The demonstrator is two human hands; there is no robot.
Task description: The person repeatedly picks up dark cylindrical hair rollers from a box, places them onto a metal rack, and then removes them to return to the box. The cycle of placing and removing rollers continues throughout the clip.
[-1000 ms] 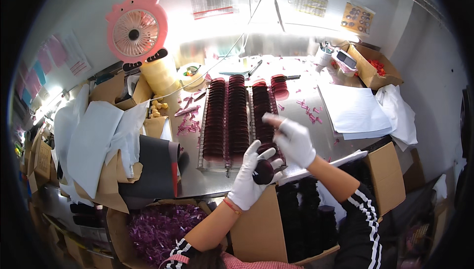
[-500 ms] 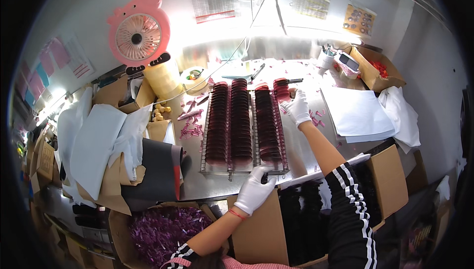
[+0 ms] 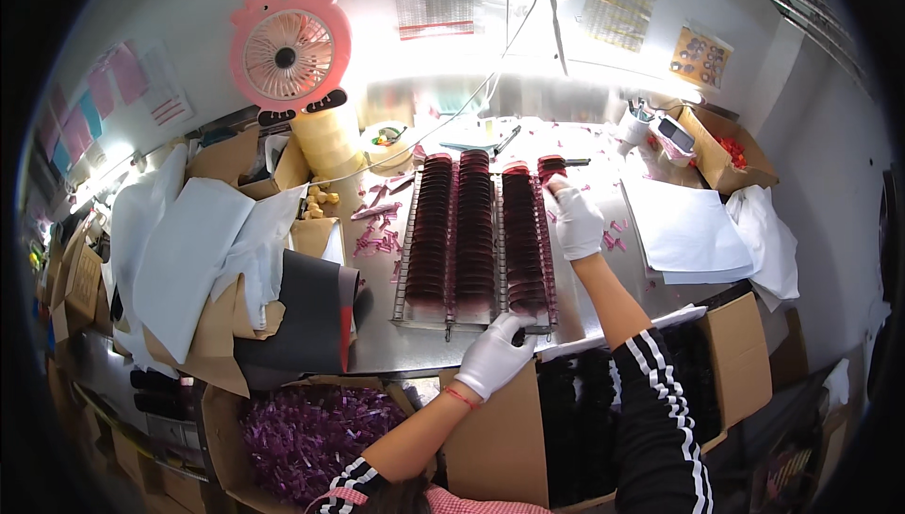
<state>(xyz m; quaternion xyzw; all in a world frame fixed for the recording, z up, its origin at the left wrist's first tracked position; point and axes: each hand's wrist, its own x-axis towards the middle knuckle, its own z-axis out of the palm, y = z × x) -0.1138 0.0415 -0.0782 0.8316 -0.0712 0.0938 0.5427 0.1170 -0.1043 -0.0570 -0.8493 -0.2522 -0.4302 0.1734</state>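
A wire rack (image 3: pixel 407 259) lies on the metal table and carries three long rows of dark red rolled pieces (image 3: pixel 473 226), with a short fourth row at its far right. My right hand (image 3: pixel 575 220), in a white glove, reaches to that far right end and touches the short row (image 3: pixel 551 168). My left hand (image 3: pixel 494 356), also white-gloved, rests on the rack's near edge, fingers curled over the frame. Both sleeves are black with white stripes.
A pink fan (image 3: pixel 287 52) and a stack of tape rolls (image 3: pixel 327 141) stand at the back left. White sheets (image 3: pixel 683 236) lie right of the rack. Cardboard boxes hold purple pieces (image 3: pixel 306 434) and black pieces (image 3: pixel 575 410) near me. Pink scraps (image 3: pixel 377 231) litter the table.
My right hand moved from the rack's near edge up to its far right end. My left hand stayed low and shifted right to the rack's front edge.
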